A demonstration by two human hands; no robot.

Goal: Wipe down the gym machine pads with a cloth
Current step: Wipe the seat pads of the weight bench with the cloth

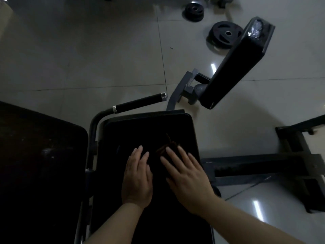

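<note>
Both hands lie flat, fingers straight, mid-pad on a black padded vinyl seat (123,131): left hand (138,180) bare, right hand (184,176) pressing a dark crumpled cloth (166,147).

A single wide-angle head camera looks steeply down from just above the black padded seat (149,131), close enough that both forearms enter from the bottom edge; the glossy tiled floor (88,50) fills the upper frame.

Left hand (138,176) and right hand (184,175) seemingly flat, fingers straight
</note>
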